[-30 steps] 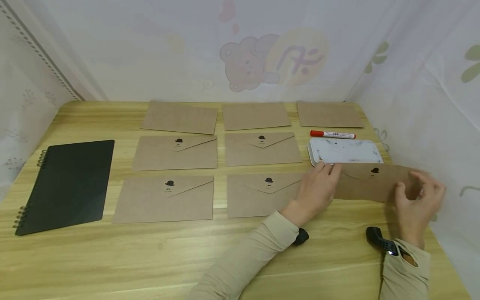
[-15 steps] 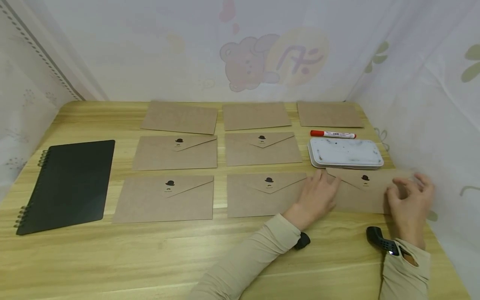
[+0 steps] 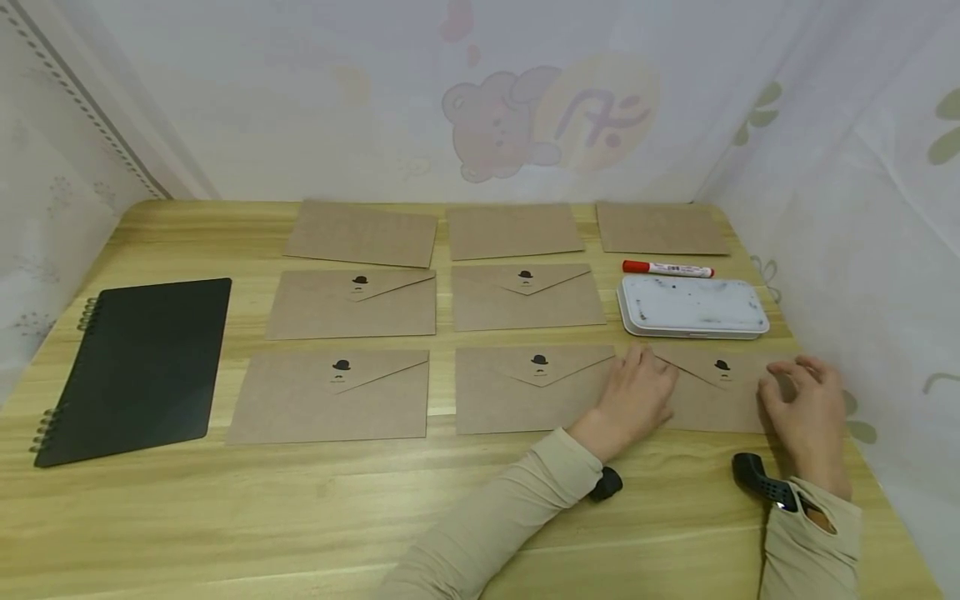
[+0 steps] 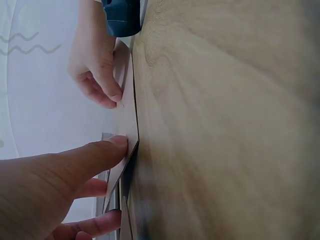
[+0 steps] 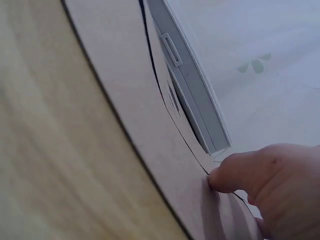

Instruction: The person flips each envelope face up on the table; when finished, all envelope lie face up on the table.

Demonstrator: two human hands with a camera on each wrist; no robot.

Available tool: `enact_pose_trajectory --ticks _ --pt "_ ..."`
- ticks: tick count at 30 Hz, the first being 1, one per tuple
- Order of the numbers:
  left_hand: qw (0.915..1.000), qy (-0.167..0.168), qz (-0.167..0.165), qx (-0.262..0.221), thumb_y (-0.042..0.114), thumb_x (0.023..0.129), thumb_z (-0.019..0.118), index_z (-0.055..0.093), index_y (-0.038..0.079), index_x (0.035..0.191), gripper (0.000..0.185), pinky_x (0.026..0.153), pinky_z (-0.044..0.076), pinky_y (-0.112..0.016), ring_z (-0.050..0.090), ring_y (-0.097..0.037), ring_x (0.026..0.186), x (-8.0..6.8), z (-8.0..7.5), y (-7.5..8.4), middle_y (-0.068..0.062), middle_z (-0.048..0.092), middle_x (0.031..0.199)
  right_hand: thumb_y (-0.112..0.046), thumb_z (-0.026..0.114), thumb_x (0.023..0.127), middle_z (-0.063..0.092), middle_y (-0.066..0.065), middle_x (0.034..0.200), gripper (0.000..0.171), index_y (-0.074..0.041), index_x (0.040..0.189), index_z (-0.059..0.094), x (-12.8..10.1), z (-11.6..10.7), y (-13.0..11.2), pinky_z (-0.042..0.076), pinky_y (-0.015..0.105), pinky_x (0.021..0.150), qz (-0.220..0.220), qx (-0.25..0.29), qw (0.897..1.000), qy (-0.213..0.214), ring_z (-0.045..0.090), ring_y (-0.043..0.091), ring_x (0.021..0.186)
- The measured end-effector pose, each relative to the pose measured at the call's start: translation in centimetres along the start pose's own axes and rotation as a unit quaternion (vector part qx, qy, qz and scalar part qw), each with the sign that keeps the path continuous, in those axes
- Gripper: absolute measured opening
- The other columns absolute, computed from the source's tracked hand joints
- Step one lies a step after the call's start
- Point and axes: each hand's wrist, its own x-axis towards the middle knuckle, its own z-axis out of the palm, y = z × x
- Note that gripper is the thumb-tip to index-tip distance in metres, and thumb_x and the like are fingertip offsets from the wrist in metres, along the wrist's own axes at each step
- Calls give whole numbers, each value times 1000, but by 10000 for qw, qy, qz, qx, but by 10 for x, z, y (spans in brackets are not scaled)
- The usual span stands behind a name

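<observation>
A brown envelope with a small black hat print lies flap side up on the wooden table, at the right end of the front row. My left hand rests flat on its left end, fingers straight. In the left wrist view, its thumb touches the envelope at the edge. My right hand sits on the right end with loosely bent fingers. In the right wrist view, one fingertip presses on the envelope.
Several more brown envelopes lie in rows across the table. A white flat case and a red-capped marker sit just behind the envelope. A black spiral notebook lies at the left. White curtains close in the sides.
The envelope was held tilted over the white case. It has come down toward me and now lies flat on the table, with both hands lowered onto it.
</observation>
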Motion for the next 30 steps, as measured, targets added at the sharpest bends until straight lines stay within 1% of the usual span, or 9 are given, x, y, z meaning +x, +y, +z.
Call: enact_pose_trajectory --ticks 4,9,14,18,20,22,25,28,30 --pt "10000 -37 -53 1 49 81 67 63 27 113 39 69 35 -23 40 -13 97 0 0 0 2 55 105 -4 56 88 35 34 131 25 13 106 58 1 0 -1 23 58 100 -21 12 10000 -23 31 48 123" --pt "10000 -27 -72 -1 47 82 67 65 29 108 32 66 31 -22 39 -13 97 0 2 -1 3 54 104 -2 57 87 37 32 131 23 14 104 58 1 -1 -2 22 56 101 -45 62 9999 98 31 47 123" --pt "10000 73 -27 17 39 87 63 67 28 101 18 64 29 -22 39 -13 97 0 3 -1 3 56 106 0 58 85 39 29 131 21 13 102 60 0 -3 -5 23 52 102 -115 222 9991 346 33 42 124" --pt "9999 103 27 59 38 88 61 67 29 97 14 64 28 -22 39 -13 97 0 3 0 4 56 105 2 59 84 40 27 131 19 12 100 61 -1 -3 -5 23 51 101 -151 316 9975 612 33 39 125" --pt "9999 90 38 78 37 89 61 67 29 96 13 64 28 -23 39 -13 97 0 3 0 5 56 105 2 59 84 42 27 129 18 12 99 61 -1 -3 -4 23 52 99 -140 267 9974 661 34 40 124" --pt "9999 63 29 111 38 89 60 67 29 97 14 66 29 -23 39 -13 99 -1 3 0 5 56 106 1 59 85 43 28 127 18 12 99 61 -1 -2 -3 25 54 98 -136 177 9983 546 36 42 121" --pt "9998 50 12 171 38 89 59 66 29 100 16 69 29 -24 39 -14 101 -1 3 0 5 56 108 0 56 87 47 32 120 20 13 101 60 1 -1 -2 27 57 94 -143 -70 9998 129 40 48 114" --pt "9997 38 -16 250 39 90 58 66 29 104 19 71 29 -25 39 -14 101 -2 3 -1 5 56 108 -1 55 88 50 35 115 21 14 101 59 2 -1 -2 28 59 91 -192 -209 9994 -185 42 52 107" --pt "9996 31 -37 275 39 90 58 66 29 106 20 71 28 -26 39 -14 101 -2 3 -1 5 56 107 0 56 87 50 35 113 20 14 101 59 2 0 -2 28 60 89 -218 -217 9993 -197 42 53 104"
